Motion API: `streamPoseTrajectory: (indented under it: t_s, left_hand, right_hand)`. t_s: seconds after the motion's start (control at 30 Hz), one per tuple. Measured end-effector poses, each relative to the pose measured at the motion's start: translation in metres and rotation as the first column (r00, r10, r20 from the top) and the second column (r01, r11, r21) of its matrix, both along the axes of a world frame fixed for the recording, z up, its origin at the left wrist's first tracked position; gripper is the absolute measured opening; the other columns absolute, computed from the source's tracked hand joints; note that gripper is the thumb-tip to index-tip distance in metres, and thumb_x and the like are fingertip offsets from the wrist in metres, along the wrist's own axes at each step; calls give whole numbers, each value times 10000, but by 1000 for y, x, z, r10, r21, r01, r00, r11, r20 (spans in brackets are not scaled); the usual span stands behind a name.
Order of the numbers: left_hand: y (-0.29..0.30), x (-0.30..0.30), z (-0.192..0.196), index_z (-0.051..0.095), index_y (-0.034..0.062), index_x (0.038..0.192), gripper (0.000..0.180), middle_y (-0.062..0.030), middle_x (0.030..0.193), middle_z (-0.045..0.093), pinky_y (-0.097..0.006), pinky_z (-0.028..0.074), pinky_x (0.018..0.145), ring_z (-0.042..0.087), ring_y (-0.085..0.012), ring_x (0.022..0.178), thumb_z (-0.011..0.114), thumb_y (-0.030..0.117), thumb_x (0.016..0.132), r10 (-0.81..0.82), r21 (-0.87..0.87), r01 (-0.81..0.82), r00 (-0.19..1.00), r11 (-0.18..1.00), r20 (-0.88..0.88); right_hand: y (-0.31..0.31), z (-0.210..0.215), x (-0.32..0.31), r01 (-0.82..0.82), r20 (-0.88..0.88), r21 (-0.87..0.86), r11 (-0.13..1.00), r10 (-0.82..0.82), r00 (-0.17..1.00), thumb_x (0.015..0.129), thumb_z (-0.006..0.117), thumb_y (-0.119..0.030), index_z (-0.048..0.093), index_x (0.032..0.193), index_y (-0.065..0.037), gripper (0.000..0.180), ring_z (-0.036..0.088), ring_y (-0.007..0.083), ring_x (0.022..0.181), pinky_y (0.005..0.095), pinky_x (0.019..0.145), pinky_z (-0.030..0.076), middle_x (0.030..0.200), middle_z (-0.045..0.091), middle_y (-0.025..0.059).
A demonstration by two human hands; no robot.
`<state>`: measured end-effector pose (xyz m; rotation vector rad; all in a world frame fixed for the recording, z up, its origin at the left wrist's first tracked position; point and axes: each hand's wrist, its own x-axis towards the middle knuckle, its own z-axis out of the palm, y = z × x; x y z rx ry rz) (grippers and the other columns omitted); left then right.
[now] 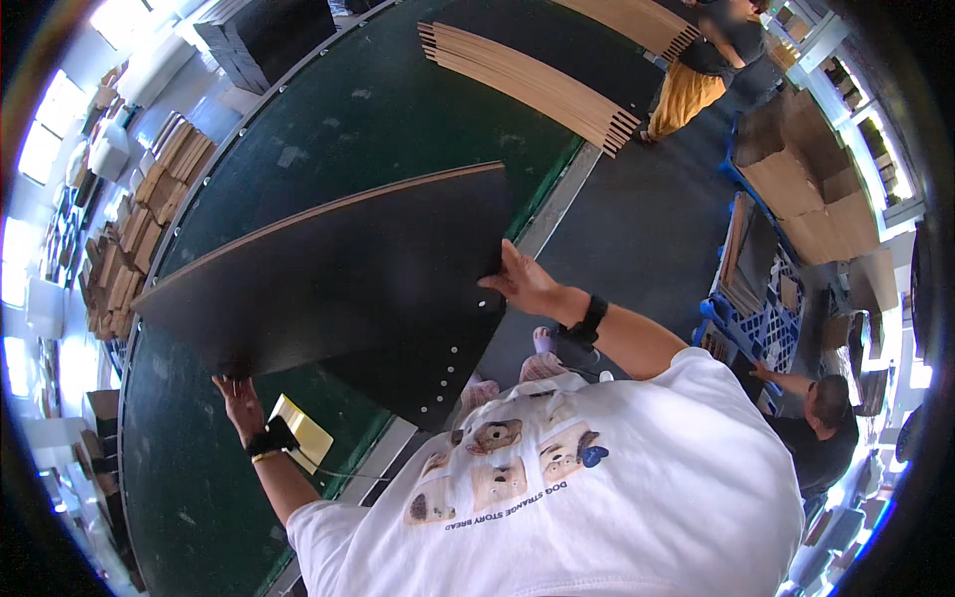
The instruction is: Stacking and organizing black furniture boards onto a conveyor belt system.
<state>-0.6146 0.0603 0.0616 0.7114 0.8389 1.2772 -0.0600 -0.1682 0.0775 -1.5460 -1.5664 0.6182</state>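
A large dark panel (pixel 338 269) with a light wood-coloured far edge is tilted up in front of me over the green work surface. My right hand (pixel 522 284) is closed on its right edge, thumb up and fingers partly hidden behind it. At the near left edge, my left hand (pixel 239 406) grips the same panel, its fingertips partly hidden beneath it. Below the raised panel is another dark panel (pixel 413 383) with a row of small white round spots; its near corner reaches past the metal edge of the surface.
Beside my left forearm lies a yellow-edged flat item (pixel 301 433). Stacked boards (pixel 522 85) rest at the far side. One person (pixel 711 60) stands far right, another (pixel 821 418) near right beside a blue pallet (pixel 761 318). Brown cartons (pixel 806 179) stand behind it.
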Motion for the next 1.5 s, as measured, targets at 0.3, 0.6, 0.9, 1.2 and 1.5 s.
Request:
streamPoseTrajectory:
  t_s: [0.3,0.6,0.9,1.2,1.5]
  left_hand:
    - [-172,-10,102,486,-9,1204,364,-93,1152,530,-266,429,850,531,-161,991,482,225,926,160,148,-86,764,985,-624]
    - [-245,99,187,532,-12,1149,336,-41,985,601,-185,465,675,561,-74,838,547,209,897,391,246,-305,672,920,-628]
    - [-182,240,238,556,31,1111,292,-14,989,586,-201,434,721,539,-90,848,580,202,876,185,222,-55,758,974,-626]
    - [-99,426,240,580,78,1078,264,25,889,589,-230,400,674,515,-73,741,618,203,848,-144,66,217,814,974,-562]
    - [-54,588,227,618,88,1004,202,9,895,601,-264,419,710,519,-94,779,625,206,841,-362,50,407,856,912,-369]
  right_hand:
    - [-40,64,17,-247,-433,-246,937,122,893,837,547,36,332,1293,-55,513,532,147,955,296,836,438,1139,522,100]
    - [-111,107,120,-262,-616,-1,965,206,760,819,576,2,361,1267,-34,499,444,197,1155,362,968,349,1207,512,113]
    - [-192,97,230,-139,-810,10,990,89,579,790,604,38,426,1179,1,429,487,190,1086,349,952,390,1169,520,108]
    - [-283,116,298,127,-788,-169,977,-211,578,787,596,52,452,1159,6,402,536,145,977,311,878,443,1097,555,68]
    - [-315,139,343,415,-710,-316,853,-503,493,759,611,36,505,1121,-23,382,562,113,775,226,635,457,953,591,17]
